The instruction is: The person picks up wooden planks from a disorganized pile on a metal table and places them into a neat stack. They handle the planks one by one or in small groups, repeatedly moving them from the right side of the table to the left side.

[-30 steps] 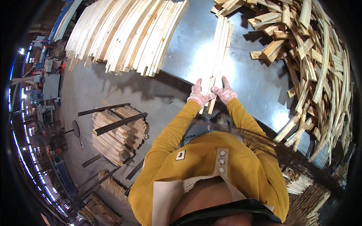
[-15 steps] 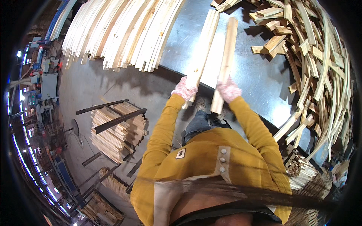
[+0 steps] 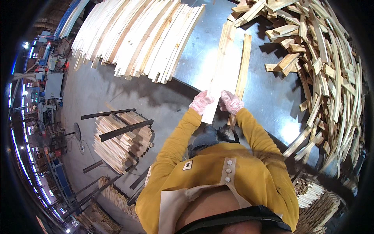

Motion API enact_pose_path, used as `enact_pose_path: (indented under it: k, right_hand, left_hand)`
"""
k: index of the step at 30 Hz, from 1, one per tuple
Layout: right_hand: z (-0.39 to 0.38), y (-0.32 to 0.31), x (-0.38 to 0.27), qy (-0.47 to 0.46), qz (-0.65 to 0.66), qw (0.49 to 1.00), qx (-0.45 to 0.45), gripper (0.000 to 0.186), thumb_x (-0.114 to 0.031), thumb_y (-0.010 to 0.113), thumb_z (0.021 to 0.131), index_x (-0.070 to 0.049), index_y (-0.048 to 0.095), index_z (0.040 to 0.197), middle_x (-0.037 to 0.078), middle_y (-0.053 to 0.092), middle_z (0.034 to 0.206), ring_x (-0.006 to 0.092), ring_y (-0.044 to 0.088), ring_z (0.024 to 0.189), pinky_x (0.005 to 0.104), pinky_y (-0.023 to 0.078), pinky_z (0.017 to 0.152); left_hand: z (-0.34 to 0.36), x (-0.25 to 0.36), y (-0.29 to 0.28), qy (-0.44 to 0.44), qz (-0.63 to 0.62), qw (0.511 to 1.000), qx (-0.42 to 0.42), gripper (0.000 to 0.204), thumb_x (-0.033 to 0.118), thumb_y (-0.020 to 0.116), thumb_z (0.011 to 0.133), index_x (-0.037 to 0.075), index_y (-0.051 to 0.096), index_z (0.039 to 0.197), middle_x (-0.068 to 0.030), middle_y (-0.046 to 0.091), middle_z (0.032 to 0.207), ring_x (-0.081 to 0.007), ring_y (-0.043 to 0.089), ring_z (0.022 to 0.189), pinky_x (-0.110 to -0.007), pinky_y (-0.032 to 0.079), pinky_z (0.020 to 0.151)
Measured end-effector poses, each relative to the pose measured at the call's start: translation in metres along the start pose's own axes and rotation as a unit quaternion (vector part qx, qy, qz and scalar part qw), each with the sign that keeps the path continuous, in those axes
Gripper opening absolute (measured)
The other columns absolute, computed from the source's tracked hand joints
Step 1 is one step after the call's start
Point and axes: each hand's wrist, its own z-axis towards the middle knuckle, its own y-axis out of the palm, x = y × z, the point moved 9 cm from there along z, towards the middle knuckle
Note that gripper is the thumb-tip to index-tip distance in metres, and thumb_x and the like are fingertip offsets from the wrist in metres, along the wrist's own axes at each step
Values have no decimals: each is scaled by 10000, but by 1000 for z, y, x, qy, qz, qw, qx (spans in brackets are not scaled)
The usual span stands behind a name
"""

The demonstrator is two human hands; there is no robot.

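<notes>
My gloved left hand [image 3: 201, 102] grips pale wooden boards [image 3: 219, 66] lying lengthwise over the metal table's near edge. My gloved right hand [image 3: 230, 102] has loosely curved, separated fingers just right of those boards, over a narrower yellowish slat [image 3: 244, 66]; whether it touches that slat is unclear. The two pieces lie apart on the shiny metal table [image 3: 186, 62], their near ends sticking out past its edge.
Long pale strips [image 3: 132, 35] lie in rows at upper left. A tangled pile of offcuts [image 3: 327, 78] fills the right. On the floor, more strips [image 3: 113, 136] lie among black metal bars [image 3: 126, 129]. Machinery [image 3: 52, 82] lines the far left.
The bunched pieces have separated into pale boards and a yellowish slat. Since half a second ago my right hand has loosened from the right slat and moved toward the left boards.
</notes>
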Motion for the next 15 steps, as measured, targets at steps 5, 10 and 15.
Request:
enact_pose_path:
  k: [5,10,15]
  right_hand:
    - [-16,11,-40,-113,-344,928,89,641,-519,405,1003,-38,496,1417,220,533,1401,356,498,1310,393,352,1122]
    - [0,17,-12,-71,-440,895,-1,584,-436,390,995,-51,497,1421,200,503,1444,343,459,1349,396,335,1141]
    - [-25,4,2,-124,-411,903,-30,568,-399,433,990,-123,418,1486,175,497,1453,327,458,1348,390,346,1135]
  left_hand:
    - [32,9,-43,168,316,931,73,409,276,593,955,3,589,1259,-170,676,1161,-292,651,1066,-366,511,954]
    - [19,79,-22,-72,634,769,51,526,425,414,1004,12,568,1292,-217,636,1245,-369,597,1167,-432,461,1006]
    - [-4,106,15,-59,531,816,222,943,566,625,853,28,245,1528,-228,498,1415,-384,486,1311,-435,397,1087]
